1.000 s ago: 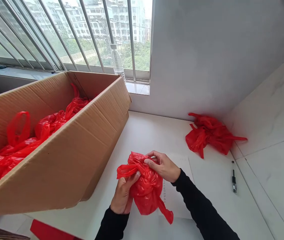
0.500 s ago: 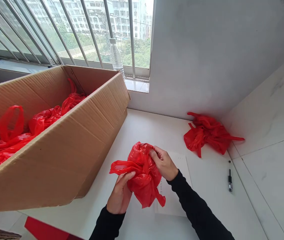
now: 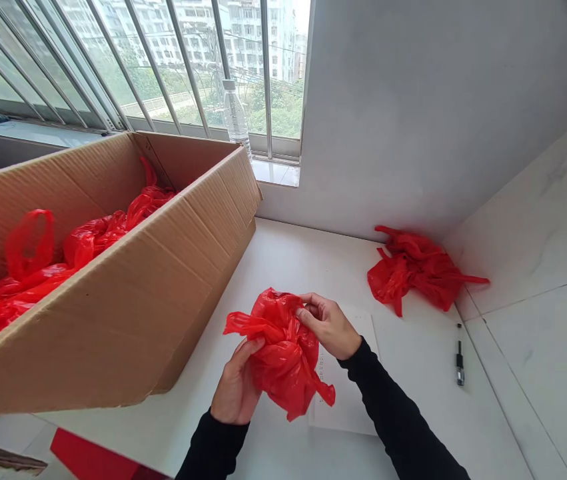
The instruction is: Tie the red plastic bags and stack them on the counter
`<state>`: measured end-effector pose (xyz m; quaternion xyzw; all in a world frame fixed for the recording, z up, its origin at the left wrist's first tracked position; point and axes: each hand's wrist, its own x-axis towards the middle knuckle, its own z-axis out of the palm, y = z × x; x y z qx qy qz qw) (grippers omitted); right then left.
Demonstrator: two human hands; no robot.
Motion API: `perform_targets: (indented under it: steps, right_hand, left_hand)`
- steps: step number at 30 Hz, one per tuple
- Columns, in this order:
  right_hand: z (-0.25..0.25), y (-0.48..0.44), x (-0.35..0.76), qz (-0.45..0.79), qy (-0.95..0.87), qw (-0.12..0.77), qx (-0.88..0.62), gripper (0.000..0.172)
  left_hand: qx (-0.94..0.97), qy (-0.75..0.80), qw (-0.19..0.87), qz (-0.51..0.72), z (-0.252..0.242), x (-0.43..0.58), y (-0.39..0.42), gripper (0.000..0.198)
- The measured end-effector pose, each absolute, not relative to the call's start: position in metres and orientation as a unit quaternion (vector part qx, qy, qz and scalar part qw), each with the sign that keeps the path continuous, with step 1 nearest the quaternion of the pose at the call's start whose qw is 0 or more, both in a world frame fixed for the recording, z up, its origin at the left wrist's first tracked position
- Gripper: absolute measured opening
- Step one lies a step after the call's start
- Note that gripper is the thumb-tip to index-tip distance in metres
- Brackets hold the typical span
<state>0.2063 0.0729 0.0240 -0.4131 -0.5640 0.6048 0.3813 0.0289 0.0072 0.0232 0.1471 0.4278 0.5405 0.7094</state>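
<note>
A knotted red plastic bag (image 3: 283, 360) is held between my two hands above the white table. My left hand (image 3: 237, 387) supports it from the lower left, thumb pressed on its front. At the upper right, my right hand (image 3: 329, 325) pinches a fold of the plastic near the knot. The bag looks bulky, and its contents are hidden. Its loose handles stick out to the left and to the lower right. Beneath it lies a white sheet of paper (image 3: 350, 400) with small printed marks, partly covered by the bag and my right arm.
A large cardboard box (image 3: 163, 293) with several red bags (image 3: 88, 243) inside stands at the left. More crumpled red plastic (image 3: 416, 270) lies against the wall at the right, behind a black pen (image 3: 460, 367). A clear bottle (image 3: 234, 117) stands on the windowsill.
The bag has turned slightly in my hands, and its left handle has folded down and narrowed. My right fingers have shifted a little on the plastic.
</note>
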Motion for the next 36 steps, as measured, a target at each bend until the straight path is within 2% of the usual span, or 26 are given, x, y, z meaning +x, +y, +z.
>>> perform_targets:
  steps: [7,13,15,18,20,24,26,28,31,33,36]
  right_hand:
    - [0.038,0.067,0.209,0.681,-0.578,0.321,-0.315,0.067]
    - [0.038,0.068,0.207,0.632,-0.567,0.374,-0.372,0.039]
    - [0.04,0.069,0.209,0.64,-0.562,0.381,-0.36,0.042]
    - [0.045,0.068,0.213,0.684,-0.569,0.344,-0.3,0.062]
    - [0.045,0.068,0.213,0.695,-0.568,0.337,-0.284,0.072]
    - [0.037,0.069,0.21,0.668,-0.555,0.372,-0.327,0.056]
    - [0.032,0.07,0.211,0.657,-0.56,0.373,-0.341,0.055]
    - [0.029,0.07,0.213,0.665,-0.57,0.338,-0.344,0.068]
    - [0.026,0.069,0.215,0.7,-0.572,0.271,-0.33,0.097]
    - [0.025,0.068,0.212,0.696,-0.571,0.28,-0.332,0.091]
    - [0.024,0.07,0.209,0.656,-0.564,0.347,-0.363,0.061]
  left_hand:
    - [0.195,0.455,0.661,0.564,0.023,0.032,0.01,0.039]
    - [0.193,0.38,0.709,0.562,0.032,0.032,0.003,0.054]
    - [0.214,0.375,0.705,0.563,0.033,0.031,0.002,0.062]
    - [0.231,0.395,0.68,0.572,0.03,0.03,0.004,0.069]
    - [0.224,0.407,0.677,0.571,0.027,0.029,0.006,0.066]
    - [0.197,0.41,0.684,0.571,0.02,0.028,0.009,0.052]
    - [0.185,0.408,0.677,0.583,0.018,0.028,0.01,0.045]
    - [0.172,0.409,0.669,0.596,0.016,0.028,0.011,0.044]
    - [0.15,0.404,0.681,0.592,0.018,0.029,0.013,0.049]
    - [0.144,0.404,0.686,0.588,0.021,0.03,0.013,0.05]
    - [0.16,0.405,0.682,0.587,0.025,0.032,0.01,0.044]
